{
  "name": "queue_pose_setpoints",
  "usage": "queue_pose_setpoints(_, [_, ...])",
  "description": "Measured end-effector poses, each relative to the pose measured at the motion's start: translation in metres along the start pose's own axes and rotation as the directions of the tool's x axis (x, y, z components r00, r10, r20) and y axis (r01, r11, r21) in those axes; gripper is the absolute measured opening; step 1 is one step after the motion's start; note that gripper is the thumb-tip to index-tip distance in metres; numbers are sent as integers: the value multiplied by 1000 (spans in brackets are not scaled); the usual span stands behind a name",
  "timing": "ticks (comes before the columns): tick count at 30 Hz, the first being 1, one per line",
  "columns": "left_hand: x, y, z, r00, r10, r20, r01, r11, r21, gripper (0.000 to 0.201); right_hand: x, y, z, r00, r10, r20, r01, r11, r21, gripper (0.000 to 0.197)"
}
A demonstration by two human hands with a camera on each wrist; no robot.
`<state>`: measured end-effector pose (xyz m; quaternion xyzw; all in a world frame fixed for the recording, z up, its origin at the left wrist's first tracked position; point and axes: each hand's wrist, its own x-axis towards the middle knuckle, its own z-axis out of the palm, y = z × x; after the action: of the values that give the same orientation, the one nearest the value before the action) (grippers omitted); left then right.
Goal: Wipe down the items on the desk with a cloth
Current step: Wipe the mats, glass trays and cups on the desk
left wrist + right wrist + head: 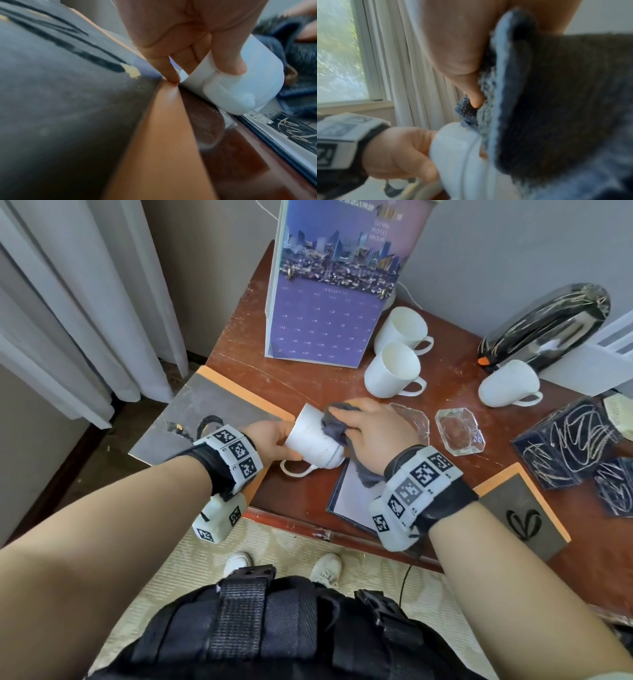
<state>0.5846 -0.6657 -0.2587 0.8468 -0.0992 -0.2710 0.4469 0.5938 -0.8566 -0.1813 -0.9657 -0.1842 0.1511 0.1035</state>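
White ceramic mug (313, 440) lies on its side just above the desk (298, 386) front edge, handle down, held between both hands. Left hand (270, 438) grips the rim end, thumb outside the wall, fingers curled in at the mouth. Right hand (371, 428) clamps a grey cloth (334, 422) over the base end. Mug looks rigid, light, glazed so likely slippery, breakable if dropped; best hold is rim or handle. Cloth is soft, bunches easily. Further back: two glass ashtrays (459, 429), three more white mugs (394, 369), a calendar (325, 313)
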Motion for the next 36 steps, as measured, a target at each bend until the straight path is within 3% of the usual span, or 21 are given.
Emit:
queue_pose_setpoints(4, [0,6,2,999,-23,-36,26,996,90,38,6,-32,7,994,-104,16,105,988,-114,49])
queue_pose_setpoints(11, [3,5,-1,999,-36,-40,41,992,116,41,-18,12,0,992,33,125,0,968,-251,54])
queue_pose_setpoints(16, [7,9,-3,998,-47,-37,53,981,185,36,3,-16,-7,998,-41,-55,28,976,-217,59])
queue_pose_setpoints(19, [6,15,-5,997,-61,-42,68,971,228,22,7,-36,7,998,-53,35,58,984,-168,55])
queue_pose_setpoints(22, [7,15,-8,998,-53,-23,56,986,156,36,-4,-16,12,996,21,82,-5,982,-191,56])
queue_pose_setpoints(26, [11,19,-12,997,-74,-23,76,993,91,37,-13,14,-2,993,94,67,-76,968,-239,51])
queue_pose_setpoints(29, [13,23,-16,997,-69,-37,68,997,-37,33,-5,18,-6,996,76,-38,-81,988,-134,46])
queue_pose_setpoints(31, [13,23,-18,993,-72,-90,59,989,-135,25,3,11,0,994,104,-16,-105,994,-27,42])
queue_pose_setpoints(36, [13,5,-17,991,-39,-132,-19,911,-413,7,12,9,11,992,121,35,-122,993,9,42])
